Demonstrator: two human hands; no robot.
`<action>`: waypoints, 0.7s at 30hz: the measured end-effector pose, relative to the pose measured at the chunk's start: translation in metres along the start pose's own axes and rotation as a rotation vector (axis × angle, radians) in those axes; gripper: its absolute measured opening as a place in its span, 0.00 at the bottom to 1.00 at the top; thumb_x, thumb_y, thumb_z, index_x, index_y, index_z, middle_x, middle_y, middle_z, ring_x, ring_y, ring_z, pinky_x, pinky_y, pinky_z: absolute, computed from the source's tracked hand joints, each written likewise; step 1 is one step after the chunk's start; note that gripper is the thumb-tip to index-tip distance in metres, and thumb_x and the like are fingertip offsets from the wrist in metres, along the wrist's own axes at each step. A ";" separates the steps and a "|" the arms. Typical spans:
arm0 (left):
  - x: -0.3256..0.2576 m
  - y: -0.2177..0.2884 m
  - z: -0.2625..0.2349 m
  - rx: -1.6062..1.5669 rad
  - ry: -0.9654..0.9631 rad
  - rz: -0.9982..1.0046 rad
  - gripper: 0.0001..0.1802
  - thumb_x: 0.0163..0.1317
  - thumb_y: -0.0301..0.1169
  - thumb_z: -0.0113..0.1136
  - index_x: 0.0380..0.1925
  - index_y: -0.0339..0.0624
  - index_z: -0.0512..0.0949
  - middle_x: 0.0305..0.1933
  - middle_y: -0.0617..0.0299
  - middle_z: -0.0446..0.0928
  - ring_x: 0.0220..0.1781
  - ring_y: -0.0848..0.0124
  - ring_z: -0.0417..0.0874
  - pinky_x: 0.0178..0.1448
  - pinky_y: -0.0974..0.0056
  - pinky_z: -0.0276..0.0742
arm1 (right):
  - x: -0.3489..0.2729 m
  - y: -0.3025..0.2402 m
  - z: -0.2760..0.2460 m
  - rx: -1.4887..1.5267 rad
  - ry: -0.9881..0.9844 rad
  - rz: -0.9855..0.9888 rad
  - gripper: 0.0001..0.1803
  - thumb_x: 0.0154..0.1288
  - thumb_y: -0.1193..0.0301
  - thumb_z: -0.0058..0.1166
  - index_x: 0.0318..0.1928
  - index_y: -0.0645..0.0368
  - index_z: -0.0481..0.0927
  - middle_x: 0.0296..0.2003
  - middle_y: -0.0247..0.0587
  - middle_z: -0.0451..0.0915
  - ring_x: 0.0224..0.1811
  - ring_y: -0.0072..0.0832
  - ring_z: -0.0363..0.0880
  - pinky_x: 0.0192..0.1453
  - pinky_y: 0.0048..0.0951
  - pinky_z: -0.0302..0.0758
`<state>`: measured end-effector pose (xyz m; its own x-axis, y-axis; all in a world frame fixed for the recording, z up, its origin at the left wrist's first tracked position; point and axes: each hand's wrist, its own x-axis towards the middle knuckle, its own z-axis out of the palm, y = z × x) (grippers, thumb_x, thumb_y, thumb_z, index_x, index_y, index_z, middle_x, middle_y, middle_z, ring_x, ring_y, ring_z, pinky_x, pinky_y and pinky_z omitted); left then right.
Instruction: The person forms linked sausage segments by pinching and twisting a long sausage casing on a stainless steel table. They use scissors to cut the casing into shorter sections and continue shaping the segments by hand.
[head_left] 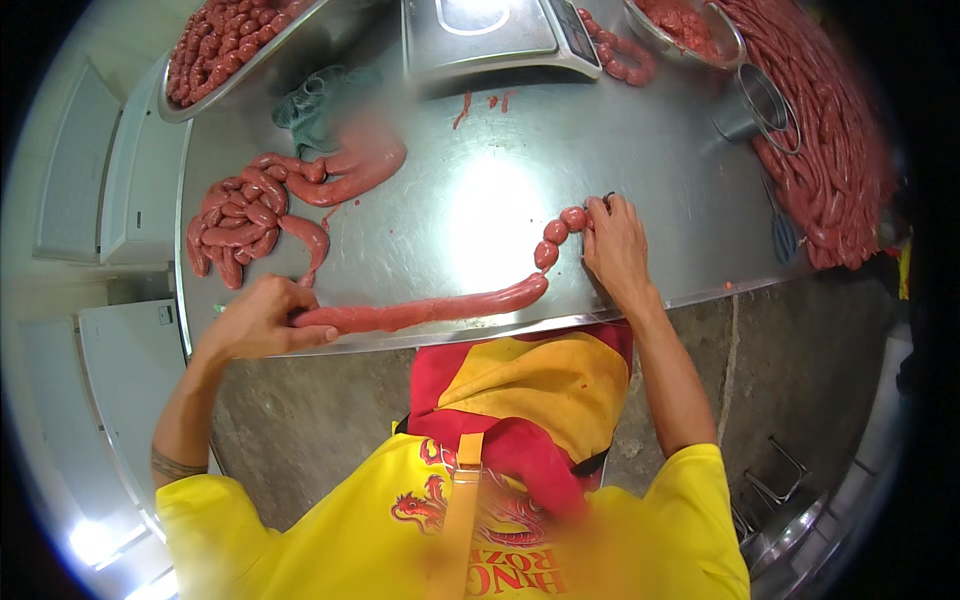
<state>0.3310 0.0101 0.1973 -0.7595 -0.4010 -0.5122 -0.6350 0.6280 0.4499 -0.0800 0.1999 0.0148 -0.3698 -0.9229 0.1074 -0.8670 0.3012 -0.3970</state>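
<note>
A long pink sausage rope (440, 308) lies along the near edge of the steel table (480, 170). My left hand (262, 318) grips its left end near the table's front edge. Its right end breaks into small round links (556, 232), which my right hand (615, 245) pinches with the fingertips. The rope runs on from my left hand up to a coiled pile of sausage (245, 215) at the left of the table.
A digital scale (495, 35) stands at the back middle. A steel tray of linked sausages (225, 50) sits back left, a bowl of red mince (685, 25) back right, beside a metal cup (755, 105) and a large heap of sausage ropes (835, 150).
</note>
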 end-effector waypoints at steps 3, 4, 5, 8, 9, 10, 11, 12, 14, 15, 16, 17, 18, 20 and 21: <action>-0.011 0.050 -0.051 -0.057 0.008 -0.173 0.27 0.63 0.50 0.75 0.29 0.32 0.86 0.20 0.51 0.78 0.23 0.62 0.82 0.30 0.60 0.73 | 0.026 0.016 -0.009 -0.064 -0.032 0.017 0.12 0.69 0.74 0.57 0.51 0.57 0.81 0.46 0.53 0.81 0.52 0.55 0.80 0.56 0.52 0.78; -0.008 0.066 -0.063 -0.124 -0.040 -0.206 0.27 0.63 0.50 0.75 0.29 0.31 0.86 0.20 0.51 0.79 0.23 0.63 0.82 0.30 0.59 0.74 | 0.034 0.032 -0.013 -0.047 -0.049 0.007 0.10 0.70 0.75 0.55 0.50 0.57 0.81 0.46 0.52 0.81 0.53 0.55 0.80 0.56 0.52 0.79; -0.003 0.079 -0.073 -0.177 -0.077 -0.214 0.27 0.63 0.50 0.75 0.29 0.31 0.86 0.20 0.51 0.79 0.23 0.64 0.82 0.31 0.59 0.75 | 0.044 0.050 -0.017 -0.103 -0.052 0.036 0.16 0.70 0.73 0.62 0.57 0.51 0.82 0.48 0.52 0.81 0.53 0.55 0.81 0.55 0.53 0.80; 0.042 0.093 -0.071 -0.051 -0.160 -0.145 0.28 0.64 0.49 0.74 0.37 0.28 0.86 0.24 0.51 0.82 0.28 0.66 0.85 0.36 0.59 0.80 | 0.074 0.118 -0.039 -0.228 0.027 0.105 0.14 0.69 0.76 0.55 0.53 0.56 0.82 0.49 0.54 0.82 0.53 0.56 0.82 0.56 0.54 0.79; 0.068 0.084 -0.059 -0.100 -0.135 -0.061 0.29 0.64 0.49 0.75 0.45 0.28 0.84 0.32 0.49 0.84 0.34 0.64 0.86 0.41 0.58 0.81 | 0.082 0.140 -0.047 -0.311 0.096 0.124 0.16 0.69 0.77 0.55 0.55 0.56 0.82 0.51 0.54 0.83 0.53 0.56 0.82 0.57 0.54 0.79; 0.095 0.071 -0.042 -0.147 -0.110 0.022 0.33 0.64 0.48 0.75 0.53 0.28 0.82 0.40 0.47 0.86 0.40 0.62 0.88 0.45 0.57 0.83 | 0.086 0.160 -0.055 -0.318 0.093 0.166 0.18 0.68 0.77 0.56 0.57 0.56 0.82 0.51 0.54 0.83 0.54 0.56 0.82 0.58 0.54 0.79; 0.120 0.054 -0.021 -0.312 -0.031 0.068 0.36 0.62 0.47 0.77 0.59 0.28 0.78 0.48 0.44 0.85 0.46 0.59 0.87 0.49 0.57 0.83 | 0.091 0.177 -0.062 -0.364 0.156 0.217 0.20 0.66 0.77 0.57 0.59 0.56 0.82 0.52 0.54 0.84 0.54 0.57 0.83 0.59 0.54 0.79; 0.143 0.035 0.001 -0.482 0.042 0.098 0.41 0.60 0.46 0.79 0.65 0.29 0.75 0.57 0.42 0.83 0.51 0.56 0.86 0.53 0.57 0.83 | 0.090 0.190 -0.068 -0.357 0.146 0.239 0.21 0.65 0.77 0.58 0.59 0.56 0.82 0.52 0.54 0.84 0.55 0.57 0.83 0.60 0.54 0.79; 0.171 0.001 0.045 -0.678 0.206 0.120 0.44 0.59 0.43 0.81 0.70 0.33 0.72 0.64 0.40 0.80 0.58 0.51 0.84 0.58 0.54 0.83 | 0.086 0.199 -0.077 -0.383 0.145 0.320 0.23 0.63 0.77 0.60 0.60 0.57 0.82 0.52 0.55 0.85 0.57 0.57 0.83 0.62 0.54 0.79; 0.180 -0.009 0.067 -0.554 0.349 0.048 0.43 0.59 0.41 0.80 0.70 0.35 0.73 0.63 0.40 0.80 0.59 0.51 0.83 0.59 0.53 0.83 | 0.084 0.193 -0.078 -0.345 0.145 0.349 0.24 0.61 0.76 0.63 0.59 0.59 0.83 0.53 0.55 0.85 0.60 0.54 0.82 0.65 0.52 0.78; 0.186 -0.013 0.086 -0.439 0.473 -0.053 0.41 0.59 0.40 0.80 0.69 0.36 0.73 0.62 0.40 0.80 0.60 0.51 0.83 0.59 0.52 0.82 | 0.079 0.179 -0.072 -0.124 0.153 0.245 0.24 0.60 0.76 0.64 0.58 0.60 0.84 0.53 0.55 0.85 0.61 0.52 0.82 0.66 0.50 0.77; 0.187 -0.012 0.104 -0.327 0.588 -0.245 0.40 0.59 0.39 0.80 0.68 0.38 0.74 0.61 0.39 0.81 0.61 0.51 0.83 0.59 0.51 0.82 | 0.078 0.160 -0.069 0.102 0.172 0.186 0.23 0.59 0.77 0.65 0.57 0.62 0.84 0.54 0.55 0.84 0.62 0.51 0.81 0.67 0.49 0.76; 0.189 -0.004 0.123 -0.218 0.695 -0.190 0.36 0.60 0.36 0.77 0.67 0.38 0.76 0.60 0.41 0.81 0.60 0.51 0.83 0.60 0.51 0.82 | 0.081 0.134 -0.061 0.181 0.140 0.046 0.24 0.57 0.76 0.67 0.57 0.62 0.84 0.53 0.55 0.85 0.61 0.50 0.81 0.68 0.48 0.76; 0.198 0.029 0.165 -0.011 0.881 -0.267 0.28 0.62 0.29 0.73 0.63 0.40 0.78 0.60 0.45 0.81 0.58 0.50 0.83 0.60 0.50 0.80 | 0.083 0.070 -0.031 0.345 0.113 -0.197 0.28 0.53 0.75 0.69 0.58 0.63 0.84 0.54 0.55 0.84 0.62 0.51 0.80 0.70 0.46 0.74; 0.199 0.036 0.172 -0.028 0.853 -0.251 0.26 0.62 0.28 0.72 0.60 0.40 0.79 0.58 0.46 0.81 0.56 0.50 0.84 0.58 0.51 0.81 | 0.092 0.039 -0.014 0.425 -0.010 -0.275 0.30 0.52 0.74 0.70 0.60 0.62 0.84 0.59 0.55 0.82 0.65 0.53 0.78 0.72 0.47 0.72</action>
<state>0.1812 0.0679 -0.0143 -0.4374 -0.8917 0.1163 -0.7915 0.4431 0.4210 -0.1525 0.1297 0.0221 -0.1416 -0.9571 0.2527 -0.7184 -0.0763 -0.6914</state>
